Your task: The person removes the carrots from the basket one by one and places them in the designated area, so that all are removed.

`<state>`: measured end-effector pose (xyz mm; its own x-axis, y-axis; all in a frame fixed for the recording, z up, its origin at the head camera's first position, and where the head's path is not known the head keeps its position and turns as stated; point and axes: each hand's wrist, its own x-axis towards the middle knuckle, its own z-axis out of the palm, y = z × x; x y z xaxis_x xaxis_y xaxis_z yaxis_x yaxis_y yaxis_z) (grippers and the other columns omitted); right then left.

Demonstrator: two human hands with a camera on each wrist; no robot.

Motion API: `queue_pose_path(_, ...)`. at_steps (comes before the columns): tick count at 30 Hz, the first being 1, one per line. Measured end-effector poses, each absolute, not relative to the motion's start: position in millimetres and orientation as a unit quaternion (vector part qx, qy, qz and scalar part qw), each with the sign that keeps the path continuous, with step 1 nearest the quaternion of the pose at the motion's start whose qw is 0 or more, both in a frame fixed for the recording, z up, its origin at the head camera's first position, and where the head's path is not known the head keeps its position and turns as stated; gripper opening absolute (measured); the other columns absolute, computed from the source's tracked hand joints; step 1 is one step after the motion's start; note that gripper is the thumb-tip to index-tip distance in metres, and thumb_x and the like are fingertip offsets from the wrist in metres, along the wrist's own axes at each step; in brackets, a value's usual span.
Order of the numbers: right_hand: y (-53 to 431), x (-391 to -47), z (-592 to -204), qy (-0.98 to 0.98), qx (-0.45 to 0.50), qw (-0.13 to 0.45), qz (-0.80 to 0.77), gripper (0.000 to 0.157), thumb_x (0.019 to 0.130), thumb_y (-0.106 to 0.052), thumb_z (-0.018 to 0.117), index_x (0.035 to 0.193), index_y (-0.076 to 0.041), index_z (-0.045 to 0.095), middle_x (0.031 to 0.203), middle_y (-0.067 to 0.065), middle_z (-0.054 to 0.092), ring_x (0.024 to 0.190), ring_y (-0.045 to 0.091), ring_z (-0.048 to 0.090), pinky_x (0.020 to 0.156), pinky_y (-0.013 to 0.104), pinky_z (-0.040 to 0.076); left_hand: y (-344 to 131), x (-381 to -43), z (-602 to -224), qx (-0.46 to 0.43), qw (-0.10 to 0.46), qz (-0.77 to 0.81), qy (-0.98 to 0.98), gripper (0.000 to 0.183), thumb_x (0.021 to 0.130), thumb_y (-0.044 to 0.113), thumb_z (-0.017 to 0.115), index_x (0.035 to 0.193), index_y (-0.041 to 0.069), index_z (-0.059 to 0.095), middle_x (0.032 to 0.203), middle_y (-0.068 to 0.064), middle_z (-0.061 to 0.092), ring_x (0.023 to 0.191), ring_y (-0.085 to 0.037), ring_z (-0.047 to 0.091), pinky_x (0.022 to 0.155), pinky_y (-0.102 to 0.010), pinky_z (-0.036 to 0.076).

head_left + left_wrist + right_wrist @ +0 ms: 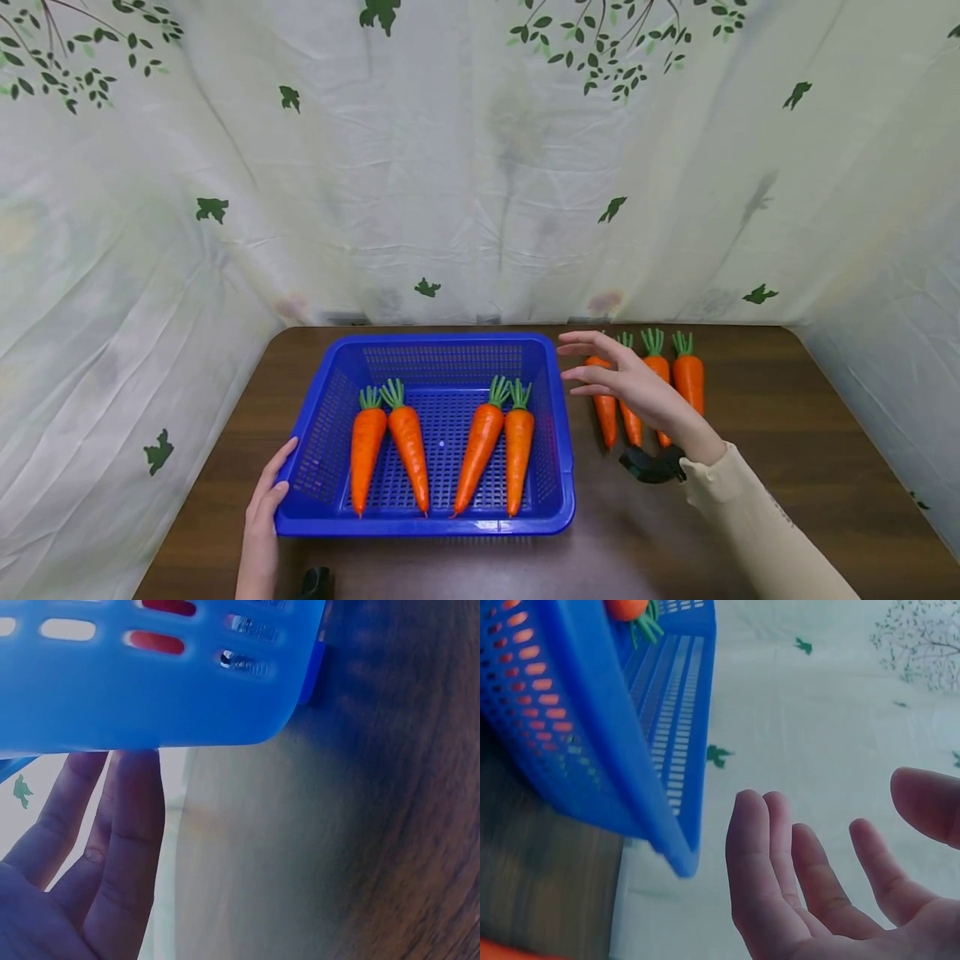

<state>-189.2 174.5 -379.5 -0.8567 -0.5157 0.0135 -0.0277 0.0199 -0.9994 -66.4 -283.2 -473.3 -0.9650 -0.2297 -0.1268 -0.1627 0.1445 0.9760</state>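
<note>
A blue plastic basket holds orange carrots with green tops: a pair on its left side and a pair on its right. At the basket's left edge, my left hand touches the rim with extended fingers; in the left wrist view its fingers reach the rim, where their tips are partly hidden. My right hand hovers just beyond the right rim with spread fingers and nothing in them. Beneath and behind it, several carrots lie on the table, partly covered by the hand.
The brown wooden table backs onto a pale curtain with leaf prints, which also hangs at both sides. A black wrist strap circles the right wrist, and a dark object shows near the left wrist.
</note>
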Motion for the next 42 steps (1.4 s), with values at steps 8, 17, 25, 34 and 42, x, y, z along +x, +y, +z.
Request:
queue_pose_path(8, 151, -190, -378, 0.687, -0.198, 0.213, -0.666, 0.048, 0.096, -0.012, 0.057, 0.14, -0.006, 0.04, 0.138, 0.02, 0.042, 0.112, 0.039, 0.055, 0.088, 0.047, 0.047, -284, -67, -475, 0.129, 0.028, -0.639, -0.757, 0.047, 0.104, 0.032, 0.025, 0.151, 0.028, 0.03, 0.157, 0.0, 0.017, 0.138, -0.027, 0.017, 0.108, -0.05, 0.01)
queue_pose_path(17, 127, -192, -381, 0.681, -0.231, 0.233, -0.655, 0.047, 0.096, -0.009, 0.055, 0.14, 0.0, 0.039, 0.134, 0.025, 0.044, 0.106, 0.034, 0.059, 0.087, 0.047, 0.048, -284, -65, -476, 0.122, 0.034, -0.643, -0.755, 0.047, 0.103, 0.035, 0.026, 0.15, 0.029, 0.032, 0.157, 0.001, 0.018, 0.138, -0.028, 0.017, 0.107, -0.055, 0.01)
queue_pose_path(25, 107, -192, -383, 0.68, -0.233, 0.252, -0.648, 0.046, 0.097, -0.007, 0.053, 0.141, -0.003, 0.04, 0.133, 0.024, 0.045, 0.104, 0.034, 0.061, 0.086, 0.05, 0.047, -284, -65, -474, 0.115, 0.031, -0.644, -0.755, 0.047, 0.104, 0.032, 0.025, 0.151, 0.027, 0.031, 0.156, 0.0, 0.019, 0.134, -0.02, 0.022, 0.104, -0.039, 0.017)
queue_pose_path(34, 77, -192, -390, 0.664, -0.217, 0.278, -0.66, 0.046, 0.096, -0.005, 0.053, 0.14, -0.004, 0.041, 0.13, 0.022, 0.047, 0.107, 0.041, 0.057, 0.086, 0.053, 0.046, -286, -64, -475, 0.111, 0.031, -0.645, -0.755, 0.047, 0.104, 0.032, 0.025, 0.151, 0.027, 0.03, 0.156, 0.001, 0.019, 0.131, -0.015, 0.024, 0.095, -0.028, 0.024)
queue_pose_path(42, 56, -195, -394, 0.67, -0.207, 0.289, -0.652, 0.046, 0.096, -0.008, 0.053, 0.14, -0.006, 0.042, 0.129, 0.019, 0.049, 0.103, 0.032, 0.062, 0.084, 0.046, 0.049, -285, -64, -476, 0.106, 0.032, -0.65, -0.752, 0.047, 0.104, 0.03, 0.025, 0.151, 0.026, 0.03, 0.156, 0.001, 0.018, 0.132, -0.015, 0.023, 0.098, -0.032, 0.021)
